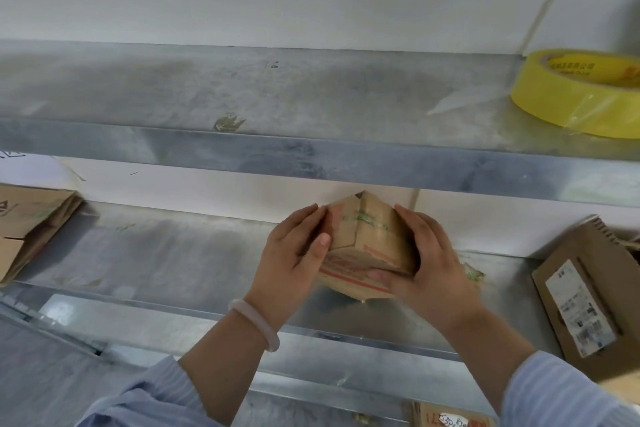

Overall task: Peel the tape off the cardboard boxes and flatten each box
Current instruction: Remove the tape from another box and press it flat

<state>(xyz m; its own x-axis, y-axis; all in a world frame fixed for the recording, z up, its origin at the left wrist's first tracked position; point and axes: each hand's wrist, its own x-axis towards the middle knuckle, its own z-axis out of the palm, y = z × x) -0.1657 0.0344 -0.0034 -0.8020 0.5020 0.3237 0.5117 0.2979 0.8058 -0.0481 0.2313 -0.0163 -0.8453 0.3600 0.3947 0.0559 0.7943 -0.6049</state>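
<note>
left hand (294, 253) & right hand (427, 263) both clamped on small taped box (370, 239) over shelf (156, 253).

shelf (242, 149): dull scuffed metal | box (370, 239): matt cardboard | tape roll (568, 100): glossy yellow plastic

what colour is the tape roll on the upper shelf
Yellow, with reddish print on its inner core. The tape roll shows best in the head view, at the right end of the upper shelf.

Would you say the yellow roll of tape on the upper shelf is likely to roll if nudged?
Probably not: the yellow roll of tape lies flat on the upper metal shelf, so it should slide. Its loose clear end may drag or stick.
</note>
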